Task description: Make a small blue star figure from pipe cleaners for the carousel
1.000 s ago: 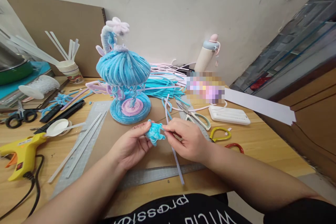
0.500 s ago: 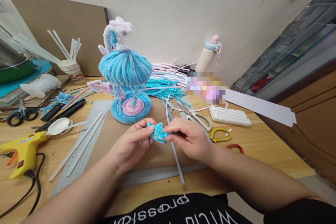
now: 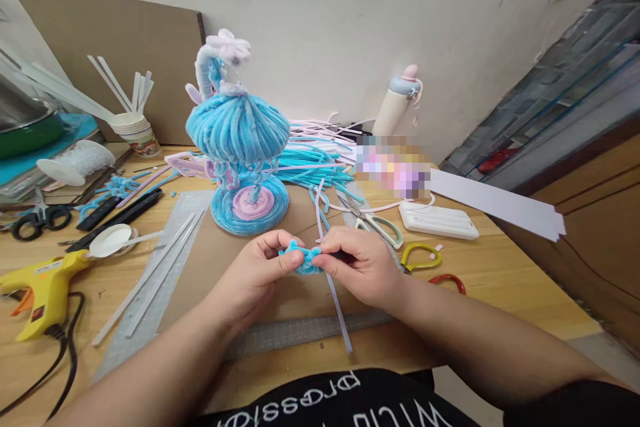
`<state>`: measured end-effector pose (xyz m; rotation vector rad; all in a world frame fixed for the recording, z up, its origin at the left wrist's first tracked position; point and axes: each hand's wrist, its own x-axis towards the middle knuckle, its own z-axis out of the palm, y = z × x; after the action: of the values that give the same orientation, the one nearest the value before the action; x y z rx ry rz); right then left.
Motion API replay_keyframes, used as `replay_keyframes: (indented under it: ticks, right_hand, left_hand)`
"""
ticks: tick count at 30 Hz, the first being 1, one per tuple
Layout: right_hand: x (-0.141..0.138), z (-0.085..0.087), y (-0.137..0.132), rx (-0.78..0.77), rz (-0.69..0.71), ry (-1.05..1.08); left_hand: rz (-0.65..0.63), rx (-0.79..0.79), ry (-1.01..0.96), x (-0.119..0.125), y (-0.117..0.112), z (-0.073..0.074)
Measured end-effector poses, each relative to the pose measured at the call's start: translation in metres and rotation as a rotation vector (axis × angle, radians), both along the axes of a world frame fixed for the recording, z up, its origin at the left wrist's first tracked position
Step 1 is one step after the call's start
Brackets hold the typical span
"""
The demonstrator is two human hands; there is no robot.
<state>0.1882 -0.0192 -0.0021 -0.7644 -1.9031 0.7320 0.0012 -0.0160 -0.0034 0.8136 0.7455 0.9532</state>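
Observation:
Between my hands is a small piece of fuzzy blue pipe cleaner (image 3: pixel 307 263), bent into a bumpy shape. My left hand (image 3: pixel 267 263) pinches its left side, thumb on top. My right hand (image 3: pixel 357 263) is closed on its right end; a dark thing shows partly behind those fingers, too hidden to name. A lilac strip (image 3: pixel 339 313) lies under the right hand on the brown board (image 3: pixel 210 280). Just beyond the hands stands a blue and pink pipe cleaner lamp-like figure (image 3: pixel 237 127) on a round coiled base (image 3: pixel 217 211).
At the left lie a yellow glue gun (image 3: pixel 47 283), black scissors (image 3: pixel 41 215) and a wire spool (image 3: pixel 75 161). White-handled scissors (image 3: pixel 383 228), yellow-handled pliers (image 3: pixel 420 255) and a white power bank (image 3: pixel 439 221) are on the right. Blue pipe cleaners (image 3: pixel 310 167) and a bottle (image 3: pixel 393 103) stand behind.
My left thumb has slid further over the blue piece, and the piece has turned so less of it shows. My right hand stays nearly in place.

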Motion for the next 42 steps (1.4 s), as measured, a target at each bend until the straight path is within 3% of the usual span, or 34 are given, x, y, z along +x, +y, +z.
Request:
replay_keyframes:
  ticks: [3, 8, 18, 21, 23, 25, 30, 32, 37, 39, 42]
  right_hand:
    - [-0.002, 0.003, -0.002, -0.164, -0.042, 0.024]
    - [-0.004, 0.008, -0.001, -0.525, 0.028, 0.192]
    - [0.000, 0.011, 0.006, -1.000, 0.205, 0.384]
    - [0.002, 0.011, 0.008, -1.043, 0.220, 0.371]
    - [0.003, 0.013, 0.006, -0.945, 0.186, 0.272]
    - [0.004, 0.015, 0.004, -0.710, 0.103, 0.093]
    - [0.010, 0.017, -0.003, 0.283, -0.103, -0.476]
    - [0.013, 0.016, -0.002, 0.538, -0.121, -0.614]
    - [0.018, 0.018, 0.001, 0.785, -0.009, -0.756]
    - [0.019, 0.020, 0.002, 0.776, 0.042, -0.812]
    - [0.020, 0.022, 0.002, 0.636, 0.131, -0.896]
  left_hand:
    - [0.033, 0.086, 0.041, 0.000, 0.000, 0.002]
    - [0.017, 0.137, 0.142, 0.001, 0.000, 0.006]
    - [-0.010, 0.159, 0.190, 0.000, -0.002, 0.002]
    - [0.017, 0.172, 0.200, 0.000, -0.002, 0.001]
    - [0.056, 0.186, 0.234, 0.000, -0.002, 0.002]
    - [0.098, 0.197, 0.273, 0.001, -0.003, 0.004]
    - [0.110, 0.196, 0.393, 0.002, -0.004, 0.009]
    - [0.064, 0.178, 0.427, 0.002, -0.003, 0.010]
    - [-0.109, 0.128, 0.532, -0.001, 0.002, 0.005]
    - [-0.180, 0.124, 0.580, -0.003, 0.003, 0.003]
    - [-0.288, 0.164, 0.648, -0.004, 0.003, 0.002]
